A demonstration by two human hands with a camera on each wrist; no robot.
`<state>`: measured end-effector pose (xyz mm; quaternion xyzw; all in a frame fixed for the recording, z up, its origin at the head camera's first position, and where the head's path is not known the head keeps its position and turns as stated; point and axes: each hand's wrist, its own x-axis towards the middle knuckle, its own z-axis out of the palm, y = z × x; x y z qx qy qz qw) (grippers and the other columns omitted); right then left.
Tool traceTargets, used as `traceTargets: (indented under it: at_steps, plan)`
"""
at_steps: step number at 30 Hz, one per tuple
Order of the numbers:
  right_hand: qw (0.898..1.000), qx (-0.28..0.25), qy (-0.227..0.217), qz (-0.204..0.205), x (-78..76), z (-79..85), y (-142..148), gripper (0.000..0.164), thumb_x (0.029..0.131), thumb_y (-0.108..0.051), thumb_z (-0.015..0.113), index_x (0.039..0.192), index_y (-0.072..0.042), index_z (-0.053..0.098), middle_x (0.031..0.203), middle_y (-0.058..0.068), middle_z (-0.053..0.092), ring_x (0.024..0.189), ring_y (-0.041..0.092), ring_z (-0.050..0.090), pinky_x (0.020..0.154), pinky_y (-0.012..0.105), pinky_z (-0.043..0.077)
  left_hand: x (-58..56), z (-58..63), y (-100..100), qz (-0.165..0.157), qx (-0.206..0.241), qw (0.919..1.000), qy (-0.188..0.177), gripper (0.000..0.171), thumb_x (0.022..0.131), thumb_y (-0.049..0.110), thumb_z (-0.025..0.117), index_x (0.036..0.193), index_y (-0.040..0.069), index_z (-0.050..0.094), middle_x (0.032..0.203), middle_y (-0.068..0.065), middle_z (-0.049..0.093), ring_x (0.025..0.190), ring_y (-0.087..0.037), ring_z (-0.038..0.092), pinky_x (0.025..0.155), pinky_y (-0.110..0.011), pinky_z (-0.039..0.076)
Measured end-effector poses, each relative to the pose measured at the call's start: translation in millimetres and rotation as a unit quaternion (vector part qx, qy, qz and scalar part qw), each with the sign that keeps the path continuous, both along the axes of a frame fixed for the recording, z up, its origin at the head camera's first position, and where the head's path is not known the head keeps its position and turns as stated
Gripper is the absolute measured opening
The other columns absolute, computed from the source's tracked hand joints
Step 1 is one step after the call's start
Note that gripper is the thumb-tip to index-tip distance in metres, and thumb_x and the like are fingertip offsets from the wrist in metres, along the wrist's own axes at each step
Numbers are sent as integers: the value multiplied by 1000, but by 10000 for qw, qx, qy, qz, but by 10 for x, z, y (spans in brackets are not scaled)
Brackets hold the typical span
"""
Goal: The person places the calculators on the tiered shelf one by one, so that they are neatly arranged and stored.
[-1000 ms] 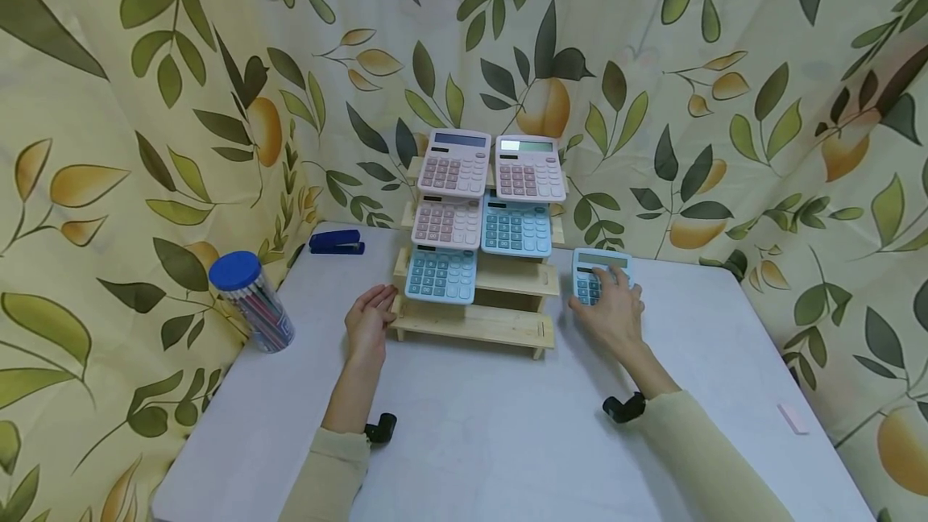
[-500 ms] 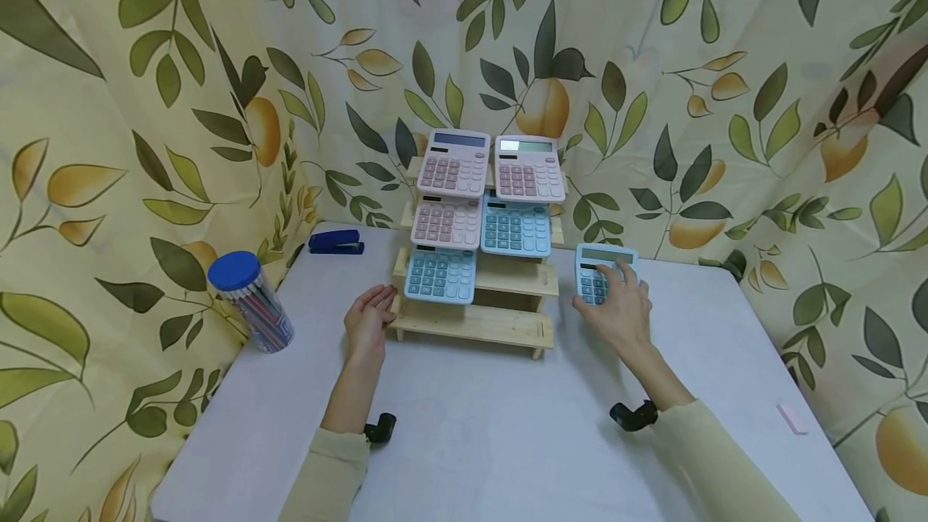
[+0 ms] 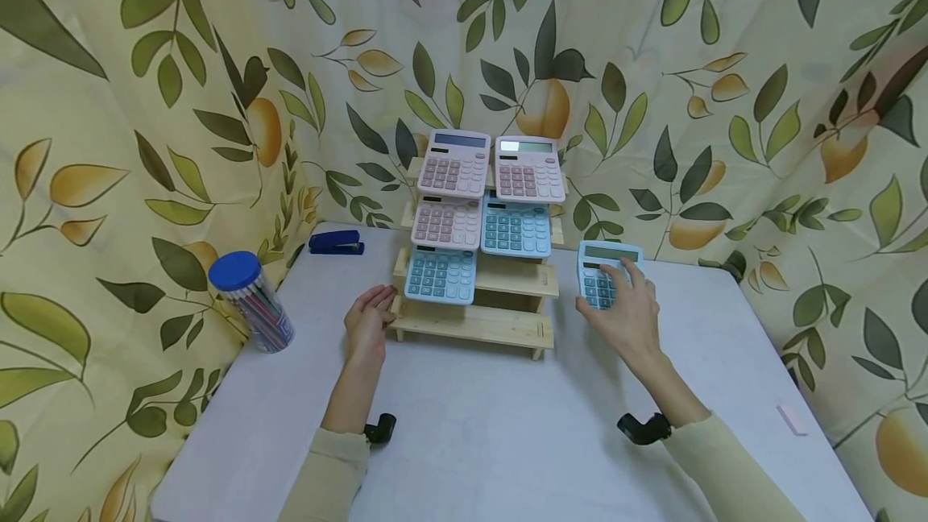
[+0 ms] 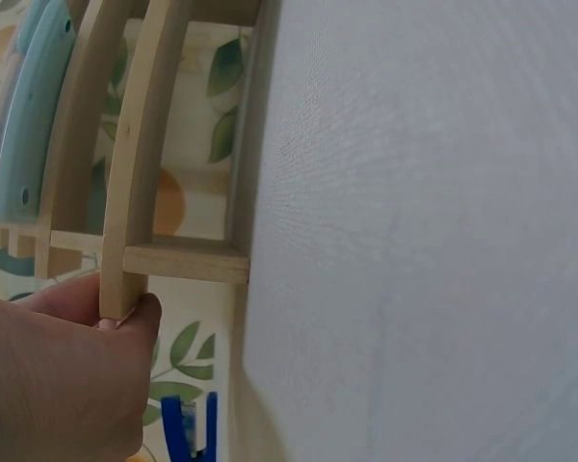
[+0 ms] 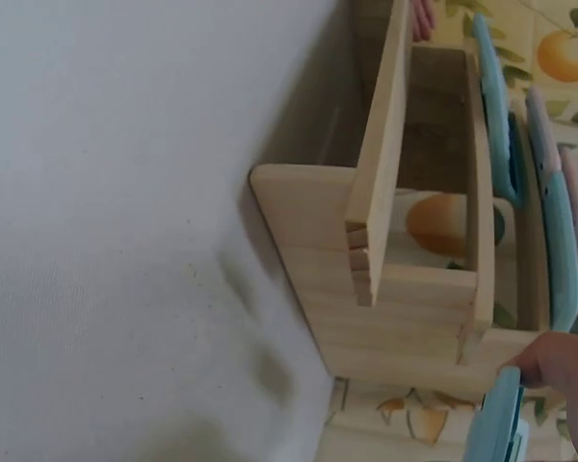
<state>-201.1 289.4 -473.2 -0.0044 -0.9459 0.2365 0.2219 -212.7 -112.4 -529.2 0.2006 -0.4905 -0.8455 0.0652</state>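
A tiered wooden stand (image 3: 474, 325) holds pink and blue calculators on its upper steps. My left hand (image 3: 370, 321) pinches the left end of its lowest step, thumb and fingers on either side of the board in the left wrist view. To the right of the stand, my right hand (image 3: 625, 308) grips a blue calculator (image 3: 611, 253) across its width, covering part of its keys. In the right wrist view only the edge of that calculator (image 5: 494, 423) shows, apart from the stand. The front blue calculator (image 3: 440, 275) on the stand sits on the left side of its step.
A dark blue stapler (image 3: 337, 242) lies at the back left of the white table (image 3: 478, 433). A blue-lidded clear jar of pens (image 3: 252, 301) stands at the left. A small pale pink block (image 3: 793, 419) lies near the right edge. Patterned curtains surround the table.
My right hand has shifted slightly to the right, and the blue calculator has moved with it, looking a little higher and larger. The left hand and the stand have stayed in place.
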Motion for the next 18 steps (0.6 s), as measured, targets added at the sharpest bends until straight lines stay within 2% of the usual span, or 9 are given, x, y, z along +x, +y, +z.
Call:
traceTargets:
  at_steps: [18]
  plan:
    - [9995,-101,178,229,272,199,-119,71,79,-30,84,140,-2,59,158,27,40,135,55,42,95,74,41,-4,-3,2,-26,-6,10000,-43,68,82,-28,45,147,-6,47,146,-23,58,139,-30,55,113,-34,48]
